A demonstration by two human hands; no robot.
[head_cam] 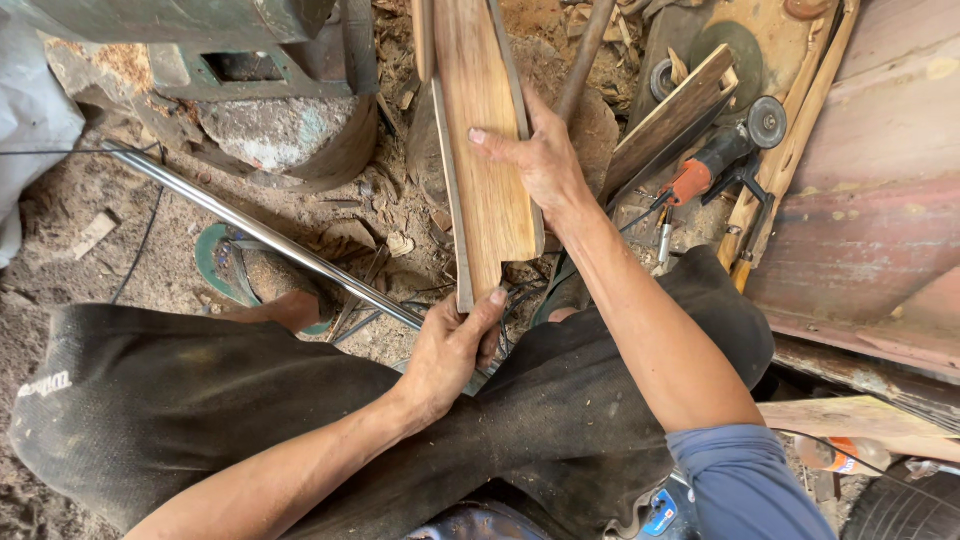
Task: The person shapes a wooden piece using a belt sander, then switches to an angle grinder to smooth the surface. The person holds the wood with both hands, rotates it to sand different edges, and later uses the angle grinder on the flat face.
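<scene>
A long, flat brown wooden board (482, 140) runs from the top of the view down to my knees. My left hand (450, 352) grips its near lower end, thumb on top. My right hand (535, 155) wraps over the board's right edge about halfway up, fingers lying across its face. A second thin slat lies against the board's left side. Below are my legs in dark shorts (200, 400), and my foot rests in a green sandal (262, 278).
A shiny metal pipe (250, 228) crosses the dirt floor diagonally at left. An orange-handled angle grinder (722, 152) lies at right among wooden planks (672, 118). A green metal machine base (260, 80) stands at top left. Sawdust and scraps cover the ground.
</scene>
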